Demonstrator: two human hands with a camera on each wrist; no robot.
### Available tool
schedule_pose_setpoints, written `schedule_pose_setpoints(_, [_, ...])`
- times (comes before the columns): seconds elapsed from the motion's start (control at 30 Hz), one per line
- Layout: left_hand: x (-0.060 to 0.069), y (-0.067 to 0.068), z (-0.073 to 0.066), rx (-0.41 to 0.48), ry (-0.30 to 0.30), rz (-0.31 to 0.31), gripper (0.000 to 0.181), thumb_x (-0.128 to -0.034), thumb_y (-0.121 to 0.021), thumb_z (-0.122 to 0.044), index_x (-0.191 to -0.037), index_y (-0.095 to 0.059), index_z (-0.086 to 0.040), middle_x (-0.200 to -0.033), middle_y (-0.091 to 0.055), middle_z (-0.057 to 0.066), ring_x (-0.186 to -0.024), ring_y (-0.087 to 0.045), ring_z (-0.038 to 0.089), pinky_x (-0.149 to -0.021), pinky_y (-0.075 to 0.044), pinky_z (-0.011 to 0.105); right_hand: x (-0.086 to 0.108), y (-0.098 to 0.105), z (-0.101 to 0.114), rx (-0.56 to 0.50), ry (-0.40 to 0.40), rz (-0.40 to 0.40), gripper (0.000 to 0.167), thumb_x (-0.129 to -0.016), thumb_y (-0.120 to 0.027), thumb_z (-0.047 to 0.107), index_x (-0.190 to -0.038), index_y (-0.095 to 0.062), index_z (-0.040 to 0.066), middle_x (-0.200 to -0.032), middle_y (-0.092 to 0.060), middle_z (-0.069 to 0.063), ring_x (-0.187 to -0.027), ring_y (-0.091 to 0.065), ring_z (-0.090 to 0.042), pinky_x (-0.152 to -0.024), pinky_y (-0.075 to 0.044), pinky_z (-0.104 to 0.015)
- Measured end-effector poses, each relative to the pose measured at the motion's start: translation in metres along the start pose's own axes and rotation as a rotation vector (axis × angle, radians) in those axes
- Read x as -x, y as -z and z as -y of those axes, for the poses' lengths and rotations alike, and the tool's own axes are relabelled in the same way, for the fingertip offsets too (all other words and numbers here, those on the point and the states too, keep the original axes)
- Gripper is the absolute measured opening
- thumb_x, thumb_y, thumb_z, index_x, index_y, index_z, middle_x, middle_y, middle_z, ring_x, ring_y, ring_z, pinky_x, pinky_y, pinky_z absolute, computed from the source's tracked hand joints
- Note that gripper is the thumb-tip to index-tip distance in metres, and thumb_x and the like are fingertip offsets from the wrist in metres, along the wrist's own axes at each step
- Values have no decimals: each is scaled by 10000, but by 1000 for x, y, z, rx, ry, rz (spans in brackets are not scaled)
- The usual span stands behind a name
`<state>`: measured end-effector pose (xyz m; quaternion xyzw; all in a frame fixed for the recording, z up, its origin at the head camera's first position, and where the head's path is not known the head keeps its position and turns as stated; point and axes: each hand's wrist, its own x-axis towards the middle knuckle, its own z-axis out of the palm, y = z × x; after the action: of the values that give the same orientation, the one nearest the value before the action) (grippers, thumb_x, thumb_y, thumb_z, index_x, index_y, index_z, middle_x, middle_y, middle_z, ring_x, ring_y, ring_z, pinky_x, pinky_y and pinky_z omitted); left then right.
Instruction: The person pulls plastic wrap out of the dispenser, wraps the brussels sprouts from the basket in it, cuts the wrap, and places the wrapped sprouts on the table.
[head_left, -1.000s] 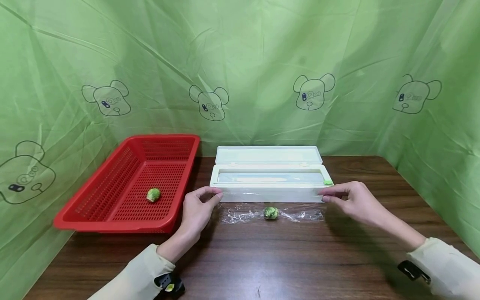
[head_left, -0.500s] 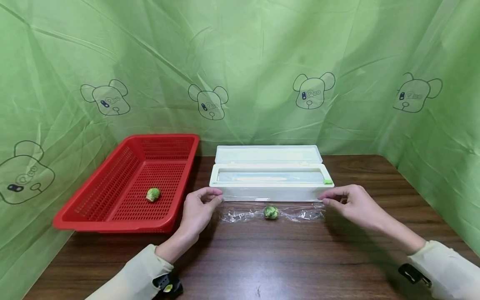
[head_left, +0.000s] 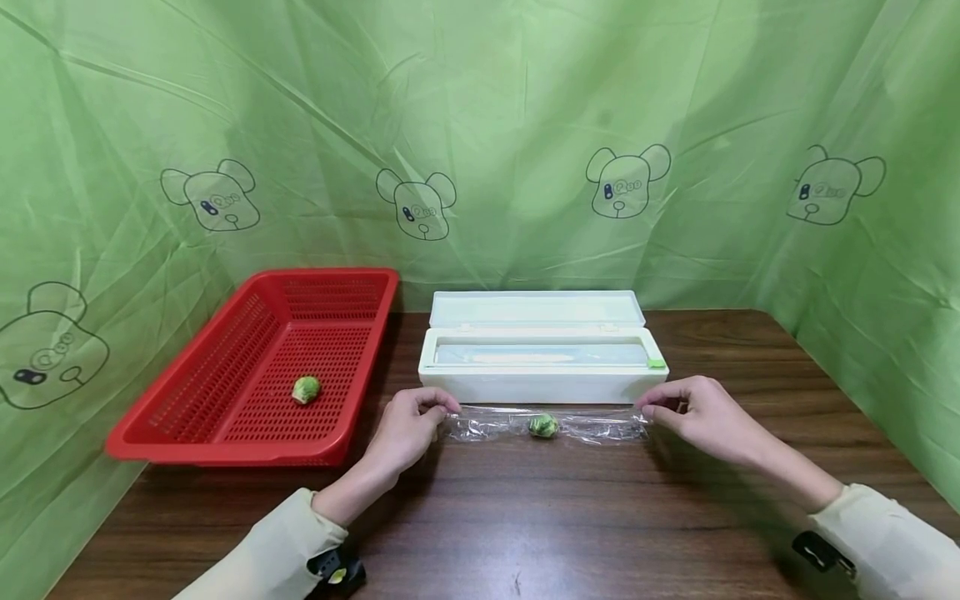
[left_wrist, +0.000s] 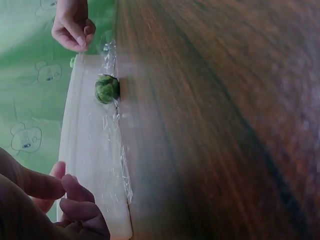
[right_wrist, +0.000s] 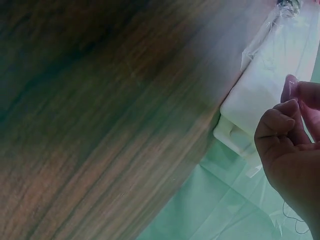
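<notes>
A Brussels sprout (head_left: 543, 426) sits on a strip of crinkled cling film (head_left: 600, 427) on the table, just in front of the white cling film box (head_left: 540, 386). My left hand (head_left: 407, 429) pinches the far left corner of the film between thumb and fingertips. At the far right corner, my right hand (head_left: 701, 415) pinches the film the same way. The sprout (left_wrist: 107, 89) also shows in the left wrist view, resting on the clear film. Thumb and index finger meet on the right hand (right_wrist: 290, 130) in the right wrist view.
The box's lid (head_left: 536, 309) stands raised at the back, and a green cutter slider (head_left: 656, 363) is at its right end. On the left stands a red basket (head_left: 225, 452) holding another sprout (head_left: 306, 389). Green curtains (head_left: 510, 100) enclose the wooden table (head_left: 480, 517).
Both hands have come slightly nearer to me, and the left has shifted right. The film's far edge has dropped from the box front toward the sprout.
</notes>
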<state>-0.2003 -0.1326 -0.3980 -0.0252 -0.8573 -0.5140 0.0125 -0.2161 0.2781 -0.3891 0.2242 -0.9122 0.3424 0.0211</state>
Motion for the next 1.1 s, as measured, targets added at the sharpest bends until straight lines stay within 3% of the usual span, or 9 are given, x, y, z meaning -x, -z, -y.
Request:
schedule_pose_setpoints(0.27, [0, -1, -1, -102, -5, 32, 242, -968, -615, -11, -1005, -821, -134, -639, -492, -11, -493, -339, 91, -463, -277, 244, -4, -2, -1, -15, -13, 49, 102, -985, -731, 104, -1025, -821, 130, -931, -757, 62, -768, -608, -69, -658, -504, -262])
schedule_pose_setpoints(0.4, [2, -1, -2, -152, -44, 63, 153, -950, -699, -71, -1033, -819, -113, -611, -532, -46, -483, -444, 91, -488, -372, 276, -6, -4, -3, -14, -23, 72, 105, -985, -722, 100, -1020, -819, 120, -908, -748, 54, -741, -587, -66, -646, -489, -259])
schedule_pose_setpoints(0.57, [1, -3, -1, -263, -135, 106, 149, -903, -801, -85, -1047, -833, -102, -707, -619, -65, -616, -531, 111, -605, -459, 319, -8, -6, -7, -15, -23, 96, 100, -980, -729, 85, -1013, -814, 126, -874, -732, 59, -713, -574, -65, -632, -485, -257])
schedule_pose_setpoints(0.83, [-5, -8, -1, -370, -168, 125, 102, -953, -746, -84, -980, -842, -103, -943, -747, -47, -877, -595, 141, -831, -502, 384, -9, -10, -9, -8, -12, 141, 108, -1006, -723, 148, -1054, -815, 116, -855, -698, 65, -677, -547, -46, -607, -469, -251])
schedule_pose_setpoints(0.97, [-7, -9, -1, -398, -177, 142, 117, -969, -717, -78, -936, -827, -94, -913, -743, -40, -861, -611, 147, -825, -519, 404, -10, -12, -8, -14, -10, 159, 140, -1003, -746, 239, -1041, -821, 128, -838, -711, 81, -674, -556, -45, -594, -477, -249])
schedule_pose_setpoints(1.1, [-9, -11, -3, -460, -158, 148, 143, -977, -704, -109, -874, -797, -145, -869, -702, -57, -821, -608, 161, -738, -523, 418, -10, -13, -8, -6, -11, 158, 119, -997, -754, 242, -992, -824, 146, -831, -720, 94, -675, -557, -47, -598, -480, -249])
